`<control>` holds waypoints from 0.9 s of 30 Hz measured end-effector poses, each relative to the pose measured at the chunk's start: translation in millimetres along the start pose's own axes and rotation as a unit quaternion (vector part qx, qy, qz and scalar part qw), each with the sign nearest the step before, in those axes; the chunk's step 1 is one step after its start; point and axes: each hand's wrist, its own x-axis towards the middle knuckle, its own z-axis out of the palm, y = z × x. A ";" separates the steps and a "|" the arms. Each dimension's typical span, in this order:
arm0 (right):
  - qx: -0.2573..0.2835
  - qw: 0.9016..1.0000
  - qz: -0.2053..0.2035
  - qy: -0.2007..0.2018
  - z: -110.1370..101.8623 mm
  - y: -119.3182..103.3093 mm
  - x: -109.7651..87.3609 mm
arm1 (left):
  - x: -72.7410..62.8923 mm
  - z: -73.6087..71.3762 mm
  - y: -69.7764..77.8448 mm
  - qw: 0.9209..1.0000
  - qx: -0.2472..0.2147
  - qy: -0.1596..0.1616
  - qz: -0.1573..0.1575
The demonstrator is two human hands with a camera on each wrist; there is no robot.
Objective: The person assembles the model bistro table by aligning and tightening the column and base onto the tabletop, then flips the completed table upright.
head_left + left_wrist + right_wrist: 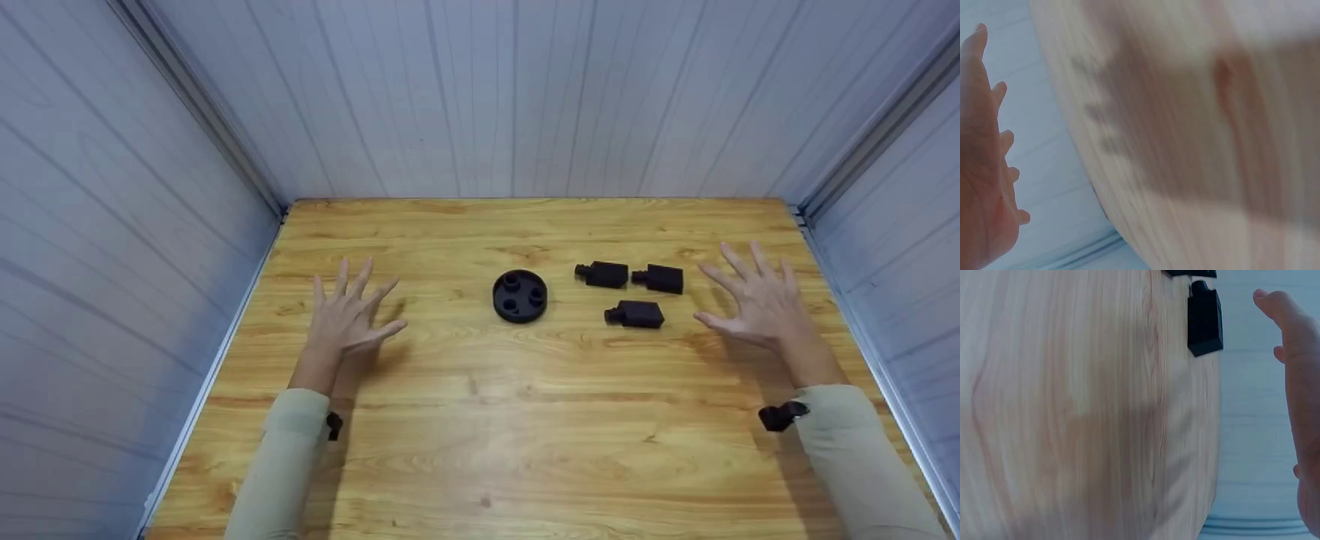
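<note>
My left hand (345, 319) hovers over the left side of the table, fingers spread and holding nothing. Over the right side my right hand (765, 307) is spread the same way, its palm bare in the right wrist view. Between them lies a round black tray (520, 315) with three raised ring sockets inside. Three black bottle-shaped blocks with narrow necks lie on their sides, necks pointing left: one block (607, 275) at the back, a second block (664, 279) to its right, and a third block (640, 314) in front. The second is closest to my right hand.
The wood-grain table (480, 450) is enclosed by white panel walls at the back (480, 97), left (112, 262) and right (900, 247). Dark wrist camera mounts sit at both sleeve cuffs.
</note>
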 end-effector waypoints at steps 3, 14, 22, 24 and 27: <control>-0.013 0.999 -0.030 0.016 1.1 -9.8 10.6 | 9.6 -0.8 9.2 1.000 0.007 0.004 0.013; 0.000 0.995 -0.096 0.016 6.3 -54.1 37.2 | 35.5 1.4 42.7 0.998 0.004 0.015 0.056; 0.105 0.990 -0.087 0.044 6.9 -75.0 47.0 | 48.3 8.3 54.3 0.998 -0.053 0.005 0.039; 0.122 0.987 -0.092 0.045 7.3 -78.4 49.2 | 51.6 9.5 58.4 0.996 -0.080 0.007 0.036; 0.150 0.983 -0.101 0.041 8.7 -82.0 50.1 | 55.9 12.2 65.3 0.991 -0.128 0.016 0.039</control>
